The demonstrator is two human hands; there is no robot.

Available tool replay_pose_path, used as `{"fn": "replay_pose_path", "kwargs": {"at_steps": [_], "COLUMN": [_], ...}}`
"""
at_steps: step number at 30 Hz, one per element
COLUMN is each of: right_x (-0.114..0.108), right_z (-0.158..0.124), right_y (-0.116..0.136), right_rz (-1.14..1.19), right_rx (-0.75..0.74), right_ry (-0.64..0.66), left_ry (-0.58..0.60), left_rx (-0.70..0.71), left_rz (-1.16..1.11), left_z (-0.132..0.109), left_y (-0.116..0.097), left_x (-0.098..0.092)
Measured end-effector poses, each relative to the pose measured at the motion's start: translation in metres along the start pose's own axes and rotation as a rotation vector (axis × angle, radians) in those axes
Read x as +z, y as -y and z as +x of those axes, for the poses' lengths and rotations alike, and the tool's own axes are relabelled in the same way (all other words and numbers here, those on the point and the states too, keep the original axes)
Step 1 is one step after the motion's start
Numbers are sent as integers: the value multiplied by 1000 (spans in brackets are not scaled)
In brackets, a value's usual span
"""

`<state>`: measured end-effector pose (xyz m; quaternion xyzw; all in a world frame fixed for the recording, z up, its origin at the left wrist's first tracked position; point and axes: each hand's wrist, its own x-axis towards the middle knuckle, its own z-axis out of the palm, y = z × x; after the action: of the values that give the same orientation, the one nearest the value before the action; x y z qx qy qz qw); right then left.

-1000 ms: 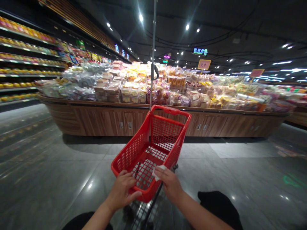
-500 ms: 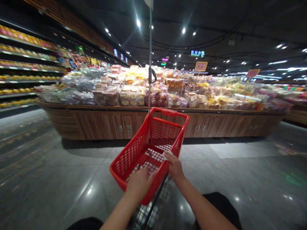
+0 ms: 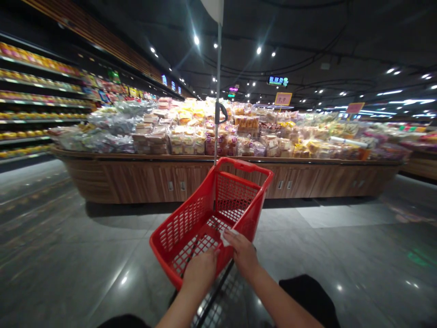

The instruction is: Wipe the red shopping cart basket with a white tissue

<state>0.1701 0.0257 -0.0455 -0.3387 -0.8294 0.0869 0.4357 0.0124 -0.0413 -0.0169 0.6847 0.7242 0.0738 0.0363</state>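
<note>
A red plastic shopping cart (image 3: 182, 218) with a lattice basket stands in front of me, turned at an angle. My left hand (image 3: 200, 269) is closed over the near right part of its rim, fingers curled inside the basket. Just to the right, my right hand (image 3: 244, 254) presses a crumpled white tissue (image 3: 226, 237) against the right-hand rim. Its fingers are closed round the tissue. A thin upright pole (image 3: 219, 68) rises at the cart's far left corner, with a dark hook-shaped clip (image 3: 221, 113) on it.
Beyond the cart runs a long wood-panelled display counter (image 3: 139, 182) heaped with packaged food (image 3: 186, 136). Stocked shelves (image 3: 37, 100) line the left side. Grey tiled floor (image 3: 109, 255) lies around the cart. My dark-clad knee (image 3: 307, 300) shows at lower right.
My right hand has slid the tissue along the rim toward me and leftward, closer to my left hand. The cart's near end has shifted slightly left.
</note>
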Motion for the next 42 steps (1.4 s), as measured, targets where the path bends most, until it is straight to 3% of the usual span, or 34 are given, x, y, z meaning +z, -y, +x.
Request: {"fn": "replay_pose_path", "kwargs": {"at_steps": [5, 10, 12, 16, 19, 25, 28, 33, 39, 42], "right_x": [-10, 0, -4, -23, -25, 4, -7, -34, -14, -23], "right_z": [5, -10, -10, 2, 5, -16, -10, 10, -5, 0], "right_y": [-12, 22, 25, 0, -9, 32, 27, 0, 29, 27], "right_rz": [-98, -57, -61, -114, -140, -116, -144, -201, -130, -174], "right_rx": [142, 32, 29, 171, 225, 116, 154, 264, 150, 178], "right_ry": [-106, 34, 61, -98, -198, -3, 3, -123, 27, 54], "left_ry": [31, 32, 31, 46, 56, 78, 66, 36, 31, 47], "left_rx": [-5, 5, -2, -29, -27, -19, -15, 22, 28, 13], "left_rz": [31, 33, 32, 35, 42, 53, 62, 63, 56, 69], "left_z": [-15, -26, -29, -32, -34, -37, -39, -39, -39, -41], "left_y": [11, 24, 29, 36, 35, 36, 42, 52, 60, 65], "left_x": [-7, -10, -8, -7, -10, -15, -14, -10, -10, -11]}}
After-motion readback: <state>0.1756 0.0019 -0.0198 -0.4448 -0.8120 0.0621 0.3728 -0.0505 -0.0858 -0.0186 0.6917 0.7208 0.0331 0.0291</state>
